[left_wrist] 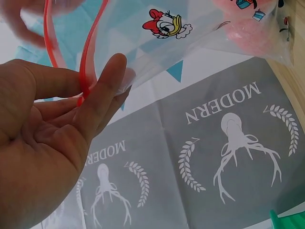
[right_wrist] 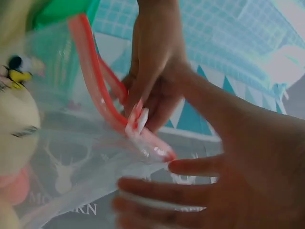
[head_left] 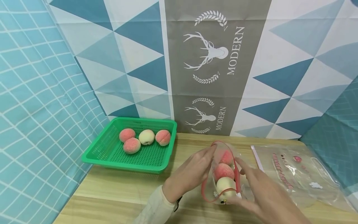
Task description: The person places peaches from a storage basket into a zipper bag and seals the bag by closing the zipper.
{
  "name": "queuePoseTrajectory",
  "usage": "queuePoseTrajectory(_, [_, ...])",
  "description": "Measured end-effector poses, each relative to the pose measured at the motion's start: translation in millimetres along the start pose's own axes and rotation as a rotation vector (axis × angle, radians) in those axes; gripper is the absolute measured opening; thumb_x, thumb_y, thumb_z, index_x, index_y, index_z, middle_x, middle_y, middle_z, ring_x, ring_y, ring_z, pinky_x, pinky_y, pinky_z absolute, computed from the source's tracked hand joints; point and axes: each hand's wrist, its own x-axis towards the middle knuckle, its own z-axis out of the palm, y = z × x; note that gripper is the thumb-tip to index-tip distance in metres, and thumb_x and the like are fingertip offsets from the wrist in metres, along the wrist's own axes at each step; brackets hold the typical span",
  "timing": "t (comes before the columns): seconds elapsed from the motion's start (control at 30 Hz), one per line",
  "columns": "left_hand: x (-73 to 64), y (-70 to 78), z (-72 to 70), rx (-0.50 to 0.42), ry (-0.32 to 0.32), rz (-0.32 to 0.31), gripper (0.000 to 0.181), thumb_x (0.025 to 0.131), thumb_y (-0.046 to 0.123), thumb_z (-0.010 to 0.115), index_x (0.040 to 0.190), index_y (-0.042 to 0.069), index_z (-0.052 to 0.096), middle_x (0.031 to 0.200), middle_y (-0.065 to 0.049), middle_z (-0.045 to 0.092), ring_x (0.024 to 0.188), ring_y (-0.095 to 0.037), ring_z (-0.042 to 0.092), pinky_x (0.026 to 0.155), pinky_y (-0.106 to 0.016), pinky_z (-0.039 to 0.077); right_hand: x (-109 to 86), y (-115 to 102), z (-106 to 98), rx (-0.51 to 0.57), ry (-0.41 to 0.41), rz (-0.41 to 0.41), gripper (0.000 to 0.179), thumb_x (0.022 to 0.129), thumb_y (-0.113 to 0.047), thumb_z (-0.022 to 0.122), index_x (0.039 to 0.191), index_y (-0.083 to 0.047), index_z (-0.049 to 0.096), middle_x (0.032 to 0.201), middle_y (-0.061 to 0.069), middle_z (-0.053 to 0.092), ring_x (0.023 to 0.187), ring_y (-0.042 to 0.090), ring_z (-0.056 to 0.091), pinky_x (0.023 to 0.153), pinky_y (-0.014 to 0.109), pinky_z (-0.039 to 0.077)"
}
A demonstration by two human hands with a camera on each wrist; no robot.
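A clear zip bag (head_left: 237,175) with a red-edged mouth stands between the hands on the table, its mouth gaping upward. Inside it are two pink peaches (head_left: 223,171) and a cream one (head_left: 225,184). My left hand (head_left: 190,174) pinches the red edge between thumb and fingers; the left wrist view shows this grip (left_wrist: 71,105) and a cartoon duck print (left_wrist: 164,25). My right hand (head_left: 263,189) is spread at the bag's right side, fingers fairly straight. In the right wrist view its fingertips (right_wrist: 181,166) are right at the strip's end, near a white slider (right_wrist: 142,120).
A green basket (head_left: 160,168) at the left holds several pink and cream peaches (head_left: 132,145). Flat clear bags (head_left: 296,174) with red print and a white zip strip lie at the right. A patterned backdrop (head_left: 204,62) rises behind the wooden table (head_left: 117,186).
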Motion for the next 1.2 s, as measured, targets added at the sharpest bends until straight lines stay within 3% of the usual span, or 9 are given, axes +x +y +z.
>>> queuePoseTrajectory(0.13, [-1.0, 0.9, 0.4, 0.001, 0.013, -0.016, 0.047, 0.098, 0.000, 0.052, 0.144, -0.006, 0.042, 0.127, -0.011, 0.063, 0.114, -0.016, 0.062, 0.095, -0.024, 0.050, -16.9, 10.6, 17.8, -0.078, -0.078, -0.065, 0.121, 0.071, -0.058, 0.082, 0.161, -0.023, 0.009, 0.129, 0.005, 0.059, 0.111, 0.025, 0.061, 0.073, 0.044, 0.056])
queuePoseTrajectory(0.2, [-1.1, 1.5, 0.9, 0.000, 0.015, -0.015, 0.047, 0.098, 0.001, 0.052, 0.143, -0.005, 0.042, 0.126, -0.011, 0.063, 0.114, -0.015, 0.062, 0.095, -0.024, 0.051, -19.6, 16.6, 24.4, -0.143, -0.050, -0.106, 0.117, 0.068, -0.042, 0.090, 0.159, -0.017, 0.020, 0.125, 0.002, 0.062, 0.106, 0.021, 0.063, 0.071, 0.038, 0.056])
queuePoseTrajectory(0.37, [-1.6, 0.2, -1.4, -0.007, 0.022, -0.051, 0.048, 0.098, 0.004, 0.055, 0.143, -0.006, 0.043, 0.132, -0.014, 0.061, 0.115, -0.017, 0.063, 0.093, -0.023, 0.052, -19.2, 30.1, 25.6, -0.245, 0.121, -0.232, 0.063, 0.064, -0.016, 0.092, 0.121, -0.010, 0.066, 0.101, -0.005, 0.069, 0.085, 0.012, 0.066, 0.063, 0.030, 0.055])
queuePoseTrajectory(0.53, [-1.4, -8.2, -13.8, -0.056, 0.066, -0.127, 0.042, 0.097, 0.004, 0.057, 0.137, -0.006, 0.050, 0.111, -0.012, 0.066, 0.078, -0.011, 0.066, 0.059, -0.012, 0.048, -16.8, 35.9, 15.8, -0.171, 0.199, -0.265, 0.023, 0.079, -0.014, 0.082, 0.098, -0.019, 0.070, 0.088, -0.016, 0.066, 0.074, 0.002, 0.061, 0.063, 0.027, 0.054])
queuePoseTrajectory(0.63, [-1.9, -15.5, -22.8, -0.073, 0.131, -0.135, 0.036, 0.095, 0.002, 0.055, 0.131, -0.007, 0.055, 0.095, -0.008, 0.066, 0.069, -0.009, 0.059, 0.055, -0.014, 0.045, -16.5, 39.4, 8.0, -0.140, 0.247, -0.233, 0.016, 0.085, -0.011, 0.077, 0.099, -0.016, 0.071, 0.085, -0.015, 0.066, 0.074, 0.003, 0.061, 0.062, 0.031, 0.054])
queuePoseTrajectory(0.77, [-4.7, -21.8, -36.4, -0.091, 0.205, -0.135, 0.026, 0.095, 0.001, 0.057, 0.120, -0.005, 0.062, 0.093, -0.007, 0.067, 0.076, -0.008, 0.060, 0.064, -0.018, 0.050, -15.0, 48.0, -3.0, -0.080, 0.334, -0.138, 0.013, 0.088, -0.002, 0.069, 0.096, -0.013, 0.069, 0.074, -0.017, 0.056, 0.065, -0.001, 0.048, 0.054, 0.024, 0.042])
queuePoseTrajectory(0.9, [-9.0, -21.7, -48.8, -0.132, 0.224, -0.136, 0.021, 0.100, 0.011, 0.057, 0.117, 0.002, 0.067, 0.106, -0.006, 0.067, 0.087, -0.010, 0.061, 0.073, -0.021, 0.053, -8.9, 54.5, -10.8, 0.042, 0.391, -0.019, 0.010, 0.094, 0.000, 0.061, 0.094, -0.005, 0.069, 0.068, -0.010, 0.061, 0.056, -0.006, 0.047, 0.050, 0.018, 0.037])
queuePoseTrajectory(1.03, [-12.9, -21.5, -55.2, -0.163, 0.251, -0.133, 0.026, 0.105, 0.023, 0.052, 0.116, 0.007, 0.070, 0.107, -0.001, 0.064, 0.088, -0.009, 0.058, 0.074, -0.022, 0.052, 1.5, 51.5, -17.1, 0.167, 0.379, 0.078, 0.019, 0.100, -0.006, 0.055, 0.108, 0.003, 0.070, 0.083, 0.012, 0.073, 0.057, -0.005, 0.060, 0.051, 0.013, 0.044])
queuePoseTrajectory(1.2, [-16.3, -25.7, -56.5, -0.163, 0.224, -0.210, 0.033, 0.106, 0.035, 0.046, 0.119, 0.010, 0.063, 0.100, 0.003, 0.060, 0.085, -0.007, 0.055, 0.073, -0.024, 0.051, 20.5, 41.0, -18.8, 0.274, 0.417, 0.085, 0.016, 0.099, -0.013, 0.061, 0.107, -0.003, 0.072, 0.086, 0.012, 0.074, 0.054, -0.001, 0.063, 0.053, 0.013, 0.049])
